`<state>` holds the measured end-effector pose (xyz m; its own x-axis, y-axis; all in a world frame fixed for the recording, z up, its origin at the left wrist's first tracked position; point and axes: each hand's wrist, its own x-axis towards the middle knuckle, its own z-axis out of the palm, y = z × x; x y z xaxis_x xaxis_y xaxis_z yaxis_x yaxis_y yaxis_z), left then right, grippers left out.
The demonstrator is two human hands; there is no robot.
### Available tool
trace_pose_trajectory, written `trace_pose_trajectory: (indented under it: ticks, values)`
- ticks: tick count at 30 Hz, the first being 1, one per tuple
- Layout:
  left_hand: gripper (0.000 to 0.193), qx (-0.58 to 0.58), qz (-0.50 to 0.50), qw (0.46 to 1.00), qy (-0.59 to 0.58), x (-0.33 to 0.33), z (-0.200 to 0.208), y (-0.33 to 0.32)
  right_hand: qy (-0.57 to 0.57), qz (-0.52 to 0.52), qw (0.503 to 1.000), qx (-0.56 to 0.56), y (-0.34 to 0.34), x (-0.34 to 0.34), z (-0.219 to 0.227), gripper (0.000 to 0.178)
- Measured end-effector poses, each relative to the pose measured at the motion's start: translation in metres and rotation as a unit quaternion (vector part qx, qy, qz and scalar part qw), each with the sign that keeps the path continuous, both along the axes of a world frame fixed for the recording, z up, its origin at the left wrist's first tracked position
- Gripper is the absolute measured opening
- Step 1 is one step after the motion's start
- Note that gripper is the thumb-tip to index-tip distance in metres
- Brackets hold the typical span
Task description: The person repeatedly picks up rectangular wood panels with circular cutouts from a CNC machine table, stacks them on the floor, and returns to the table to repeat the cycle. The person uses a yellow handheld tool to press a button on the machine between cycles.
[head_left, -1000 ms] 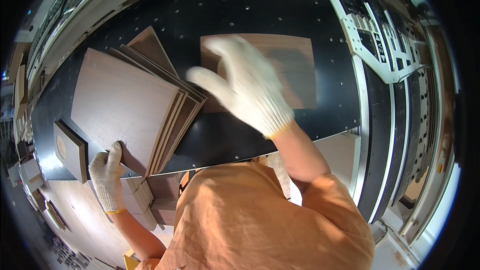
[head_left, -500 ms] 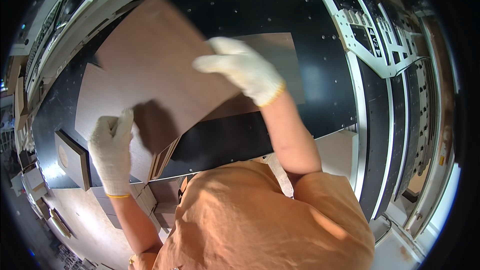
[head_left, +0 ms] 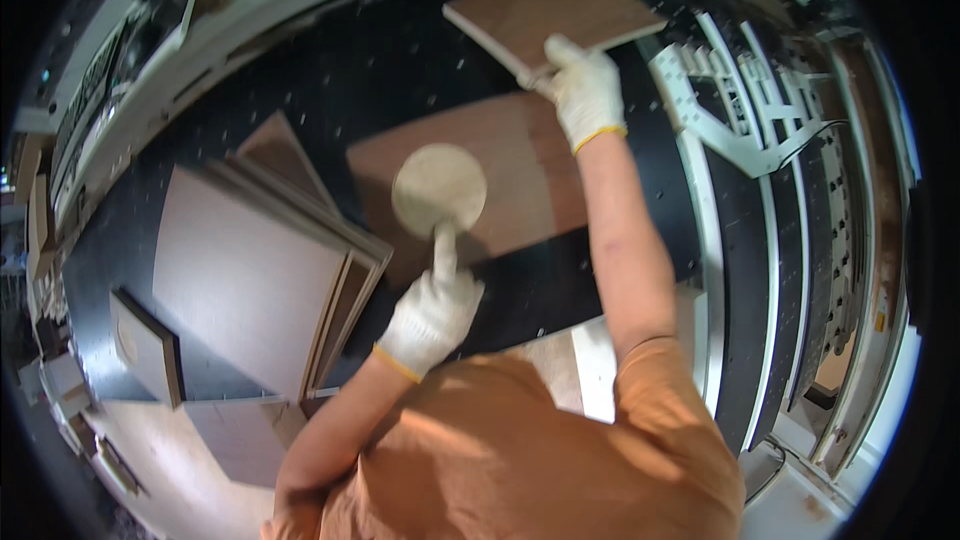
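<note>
My left hand (head_left: 433,322), in a white knitted glove, is closed at a pale round disc (head_left: 440,185). One digit lies over the disc's near edge; the fingers beneath are hidden. The disc shows over a flat brown panel (head_left: 515,180) on the black table. Farther off, my right hand (head_left: 588,95), gloved alike, grips the near edge of a brown board (head_left: 555,15), thumb on its upper face. To the left of my left hand lies a pile of panels (head_left: 250,275), fanned and overlapping, with pale edges.
A thick small board (head_left: 146,348) with a round mark stands at the table's left end. The black table (head_left: 330,80) is dotted with small studs. On the right are a white slotted bracket (head_left: 720,125) and metal rails (head_left: 715,230).
The large panel between my hands now lies on the left pile. My left hand has moved right to the disc, and my right hand has gone farther away and grips another board.
</note>
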<state>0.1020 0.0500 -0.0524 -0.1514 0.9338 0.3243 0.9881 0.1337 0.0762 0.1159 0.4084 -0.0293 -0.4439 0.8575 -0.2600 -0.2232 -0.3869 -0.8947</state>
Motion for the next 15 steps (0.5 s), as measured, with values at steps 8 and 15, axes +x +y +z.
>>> trace_pose_trajectory:
  ticks: [8, 15]
  values:
    - [0.037, -0.104, -0.004, 0.99, -0.091, 0.018, 0.003, 0.004, -0.593, 0.21, 0.606, 0.486, -0.002, 0.015, 0.028, 0.088]
    - [0.038, -0.116, -0.027, 0.987, -0.103, 0.032, 0.002, 0.006, -0.643, 0.102, 0.607, 0.456, 0.055, -0.03, -0.015, 0.097]
